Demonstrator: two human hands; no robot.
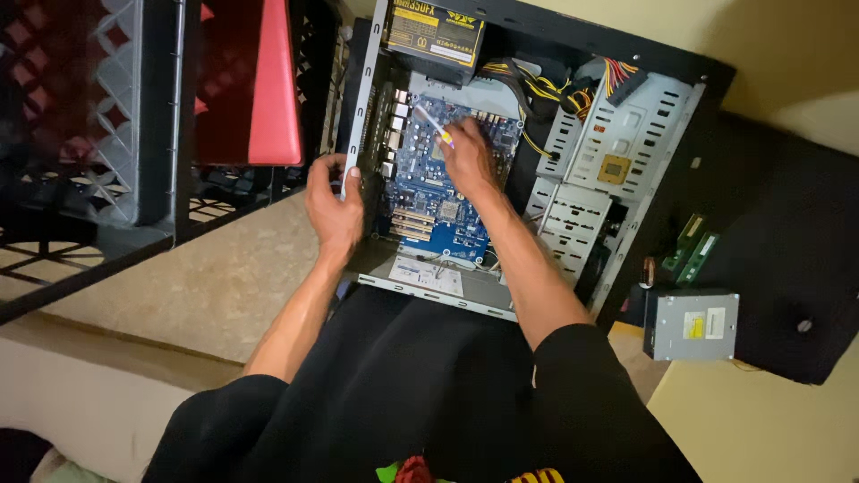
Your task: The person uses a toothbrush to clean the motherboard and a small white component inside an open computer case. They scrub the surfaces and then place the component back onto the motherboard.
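An open computer case [626, 134] lies on its side with a blue circuit board [429, 179] inside; the right hand [467, 156] rests on that board holding a thin white stick [432, 122], and the left hand [333, 199] grips the case's metal edge just left of the board. Above the board sits a black power supply [436, 34] with a bundle of coloured wires [555, 89] to its right. Right of the case, a grey disc drive [691, 324] and two green memory sticks [691, 246] lie on a black panel [787, 233].
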